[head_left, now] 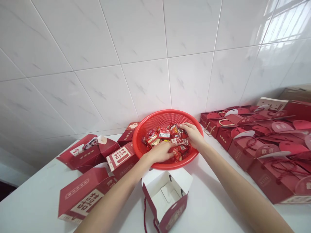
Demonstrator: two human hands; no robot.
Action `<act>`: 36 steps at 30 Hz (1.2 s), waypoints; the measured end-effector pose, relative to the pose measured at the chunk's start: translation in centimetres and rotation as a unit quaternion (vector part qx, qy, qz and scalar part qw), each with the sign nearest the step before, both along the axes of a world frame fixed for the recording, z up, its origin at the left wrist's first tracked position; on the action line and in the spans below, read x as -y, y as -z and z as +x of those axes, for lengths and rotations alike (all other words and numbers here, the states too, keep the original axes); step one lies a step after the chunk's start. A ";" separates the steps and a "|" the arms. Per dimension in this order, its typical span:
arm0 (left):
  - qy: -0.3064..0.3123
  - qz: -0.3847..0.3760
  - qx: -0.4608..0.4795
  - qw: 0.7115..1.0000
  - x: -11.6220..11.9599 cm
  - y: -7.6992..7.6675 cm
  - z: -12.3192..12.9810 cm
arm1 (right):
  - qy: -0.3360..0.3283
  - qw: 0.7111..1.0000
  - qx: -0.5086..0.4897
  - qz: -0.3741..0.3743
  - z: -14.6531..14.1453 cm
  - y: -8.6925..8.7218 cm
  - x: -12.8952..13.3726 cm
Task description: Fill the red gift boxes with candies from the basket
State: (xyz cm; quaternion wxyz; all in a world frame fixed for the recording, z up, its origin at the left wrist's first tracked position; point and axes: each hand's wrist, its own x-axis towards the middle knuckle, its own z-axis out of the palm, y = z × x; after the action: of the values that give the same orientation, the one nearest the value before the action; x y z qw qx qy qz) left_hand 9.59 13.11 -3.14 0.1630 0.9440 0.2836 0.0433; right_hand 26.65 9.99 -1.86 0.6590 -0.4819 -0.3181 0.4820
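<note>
A red plastic basket (167,167) holds a heap of candies (164,133) in shiny red, gold and dark wrappers. My left hand (161,152) reaches in over the front rim, its thumb and fingers apart among the wrappers. From the right side, my right hand (193,135) bends its fingers onto a dark red wrapped candy (181,132); part of the grip is hidden. Just below the basket stands an open gift box (167,212), white inside, with a small white flap at its bottom and a dark red cord hanging at its left.
Red gift boxes (82,194) with white character panels lie on the left of the white table (29,207). Rows of closed red boxes (264,174) with cord handles fill the right side. Behind the basket rises a tiled wall (145,87). A brown carton (296,93) sits far right.
</note>
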 end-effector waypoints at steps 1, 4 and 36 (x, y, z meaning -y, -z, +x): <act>-0.010 0.011 0.007 1.000 0.0 0.1 0.0 | 0.003 1.000 0.000 0.002 0.0 0.0 0.0; -0.041 0.036 0.026 0.998 0.0 0.2 -0.1 | 0.008 1.000 -0.003 0.000 0.0 0.0 0.0; -0.226 -0.035 0.279 0.933 -1.3 -1.0 -0.2 | -0.010 1.000 -0.010 -0.016 -0.1 -0.7 0.1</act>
State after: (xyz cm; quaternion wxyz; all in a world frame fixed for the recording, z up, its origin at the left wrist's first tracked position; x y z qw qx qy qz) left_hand 9.42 14.43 -2.14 0.2539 0.7987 0.4342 0.3304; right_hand 26.55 9.89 -1.18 0.6495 -0.4847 -0.3082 0.4982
